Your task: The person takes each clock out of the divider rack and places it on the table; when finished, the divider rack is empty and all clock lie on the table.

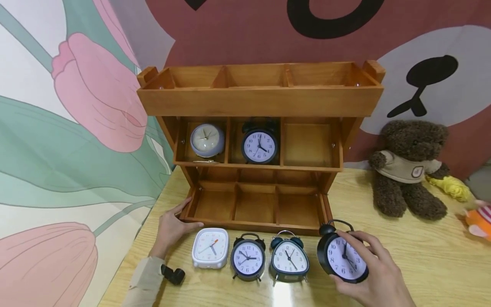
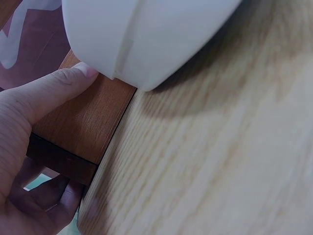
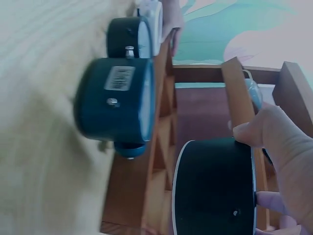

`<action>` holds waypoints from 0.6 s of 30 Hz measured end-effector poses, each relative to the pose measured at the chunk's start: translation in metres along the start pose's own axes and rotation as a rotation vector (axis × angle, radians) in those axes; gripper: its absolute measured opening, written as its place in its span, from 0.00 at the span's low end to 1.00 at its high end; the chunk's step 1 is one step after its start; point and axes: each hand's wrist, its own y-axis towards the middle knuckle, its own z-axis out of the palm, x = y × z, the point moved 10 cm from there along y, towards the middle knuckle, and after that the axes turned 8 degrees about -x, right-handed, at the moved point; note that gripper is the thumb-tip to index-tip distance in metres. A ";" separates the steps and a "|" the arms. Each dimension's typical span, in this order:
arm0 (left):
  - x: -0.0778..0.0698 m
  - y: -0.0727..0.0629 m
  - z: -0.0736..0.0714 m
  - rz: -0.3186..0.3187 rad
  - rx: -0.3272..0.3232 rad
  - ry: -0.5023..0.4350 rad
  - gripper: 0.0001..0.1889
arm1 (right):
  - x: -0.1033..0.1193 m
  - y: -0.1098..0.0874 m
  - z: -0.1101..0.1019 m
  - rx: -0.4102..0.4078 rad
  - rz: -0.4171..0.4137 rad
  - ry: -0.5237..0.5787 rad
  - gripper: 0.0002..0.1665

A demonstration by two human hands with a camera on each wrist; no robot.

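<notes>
My right hand (image 1: 377, 270) grips a black twin-bell alarm clock (image 1: 344, 258), tilted, at the right end of a row of clocks; in the right wrist view the clock's dark round side (image 3: 215, 186) shows beside the thumb. My left hand (image 1: 172, 226) holds the lower left corner of a wooden tiered shelf (image 1: 261, 102), its thumb on the front board (image 2: 90, 122) and the other fingers round the side. Between the hands stand a white square clock (image 1: 210, 248), a black round alarm clock (image 1: 248, 259) and a dark teal rounded-triangle alarm clock (image 1: 289, 260).
The shelf's middle tier holds a pale lilac round clock (image 1: 207, 140) at left and a black alarm clock (image 1: 259, 146) in the centre. A brown teddy bear (image 1: 410, 170) sits at right, near yellow yarn (image 1: 450, 187) and an orange toy (image 1: 479, 219).
</notes>
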 end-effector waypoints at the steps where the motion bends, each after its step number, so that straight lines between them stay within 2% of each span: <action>1: 0.000 0.000 0.000 -0.001 0.001 0.001 0.50 | -0.004 -0.003 0.003 0.015 0.015 0.000 0.57; 5: 0.000 -0.001 0.000 -0.008 0.005 0.003 0.50 | -0.014 -0.012 0.010 0.021 0.037 -0.001 0.57; 10: 0.001 -0.002 0.000 -0.010 0.001 0.008 0.50 | -0.021 -0.020 0.018 0.008 0.025 -0.004 0.55; 18: 0.000 0.000 0.000 0.007 -0.009 0.008 0.49 | -0.036 -0.025 0.043 0.136 0.098 -0.020 0.51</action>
